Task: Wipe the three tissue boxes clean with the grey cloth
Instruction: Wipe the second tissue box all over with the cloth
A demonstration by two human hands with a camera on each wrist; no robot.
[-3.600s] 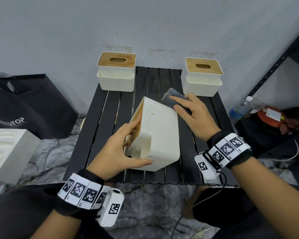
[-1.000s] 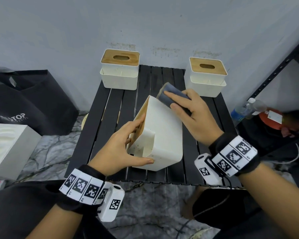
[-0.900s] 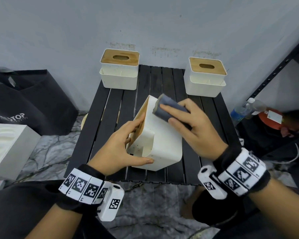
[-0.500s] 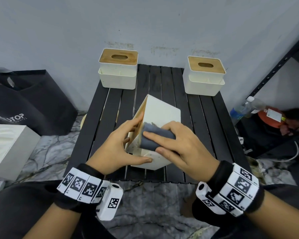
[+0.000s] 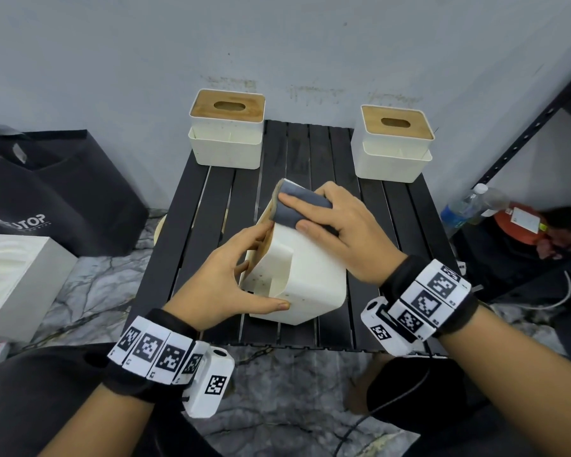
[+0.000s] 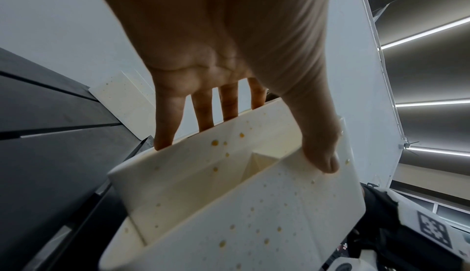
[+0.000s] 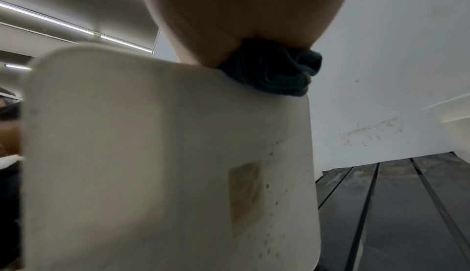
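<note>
Fingers (image 5: 289, 201) of the right hand (image 5: 346, 232) lie extended and close together over the folded grey cloth (image 5: 299, 206), pressing it flat against the upper far end of the tilted tissue box (image 5: 305, 275); the thumb's position under the cloth cannot be determined. The left hand (image 5: 225, 275) grips the same box: four spread fingers (image 6: 203, 110) rest on the wooden lid side, and the thumb (image 6: 320, 150) presses the pale wall beside the side pocket.

Location: the held box sits at the middle of the black slatted table (image 5: 393, 232), propped on one lower edge. Its wooden lid faces left, its base faces right, and its long axis runs away from the person, rising toward the far end.

Step in hand (judged): wiping the first box. Brown specks are visible on the near wall and pocket (image 6: 254, 225), and faint spots near a stain on the base (image 7: 244, 193), so this box is not finished.

Next move (judged): draw the cloth toward the person along the upper face with steady pressure, then rotate the box to present the speckled wall. The left hand must brace against the stroke.

Remaining: the left rear box (image 5: 226, 133) and the right rear box (image 5: 393, 143) stand upright at the far corners, well apart, untouched.
</note>
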